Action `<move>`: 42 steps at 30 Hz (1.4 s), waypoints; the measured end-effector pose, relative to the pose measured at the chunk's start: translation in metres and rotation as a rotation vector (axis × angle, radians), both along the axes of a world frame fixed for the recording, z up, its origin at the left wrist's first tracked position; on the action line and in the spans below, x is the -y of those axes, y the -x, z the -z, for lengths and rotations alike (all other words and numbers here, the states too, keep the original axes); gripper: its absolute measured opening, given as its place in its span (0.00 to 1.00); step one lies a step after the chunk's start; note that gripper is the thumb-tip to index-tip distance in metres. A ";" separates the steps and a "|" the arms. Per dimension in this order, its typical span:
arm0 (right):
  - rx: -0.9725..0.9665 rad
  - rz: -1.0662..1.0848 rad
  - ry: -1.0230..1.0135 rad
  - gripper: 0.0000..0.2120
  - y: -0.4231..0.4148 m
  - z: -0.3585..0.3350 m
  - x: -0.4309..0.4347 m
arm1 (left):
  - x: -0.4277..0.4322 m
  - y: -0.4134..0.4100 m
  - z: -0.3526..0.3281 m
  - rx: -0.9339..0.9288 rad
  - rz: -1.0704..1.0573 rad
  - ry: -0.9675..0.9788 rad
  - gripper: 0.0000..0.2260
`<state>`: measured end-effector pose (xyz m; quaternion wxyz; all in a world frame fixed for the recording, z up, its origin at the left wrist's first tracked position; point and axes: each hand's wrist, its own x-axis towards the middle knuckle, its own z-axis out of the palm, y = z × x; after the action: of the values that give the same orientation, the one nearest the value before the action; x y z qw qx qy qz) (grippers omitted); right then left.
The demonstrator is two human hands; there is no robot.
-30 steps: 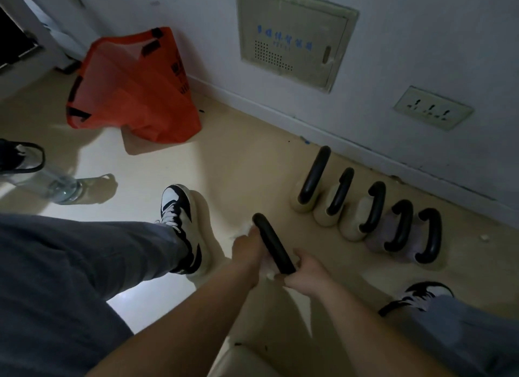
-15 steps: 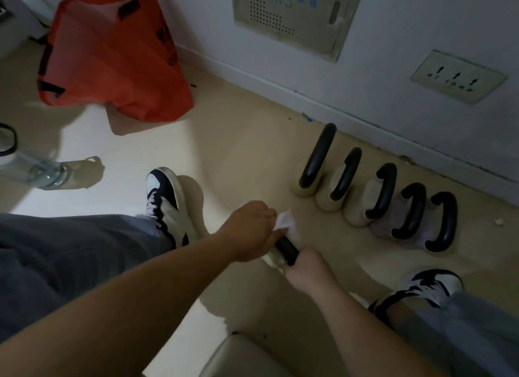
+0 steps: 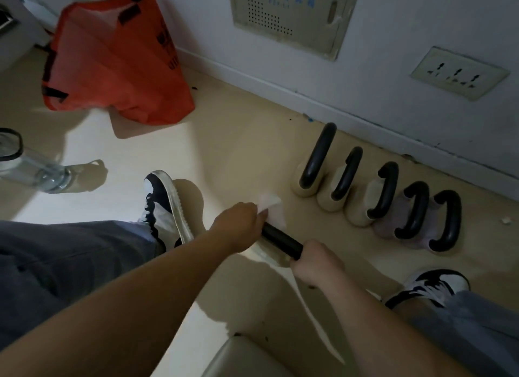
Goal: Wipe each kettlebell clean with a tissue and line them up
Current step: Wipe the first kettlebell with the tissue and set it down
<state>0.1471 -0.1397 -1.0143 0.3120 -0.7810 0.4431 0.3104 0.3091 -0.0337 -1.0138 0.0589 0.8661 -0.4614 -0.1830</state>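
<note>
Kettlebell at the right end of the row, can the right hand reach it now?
Probably, but not yet: the right hand grips the handle of the kettlebell being wiped. Only bare floor lies between it and that end kettlebell.

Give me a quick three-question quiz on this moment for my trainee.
1. True or false: the right hand grips the black kettlebell handle.
2. How many kettlebells stand in the row along the wall?
3. The tissue is held by: A) the left hand; B) the right hand; C) nobody, it lies on the floor.
Key: 1 true; 2 five; 3 A.
</note>
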 end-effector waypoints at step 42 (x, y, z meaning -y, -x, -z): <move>0.026 0.097 0.004 0.10 0.001 0.002 -0.002 | 0.001 0.060 -0.007 -0.107 0.146 0.174 0.19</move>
<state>0.1461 -0.1377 -1.0161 0.3308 -0.7634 0.4769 0.2836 0.2493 -0.0348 -1.0067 0.1446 0.8109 -0.5336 -0.1920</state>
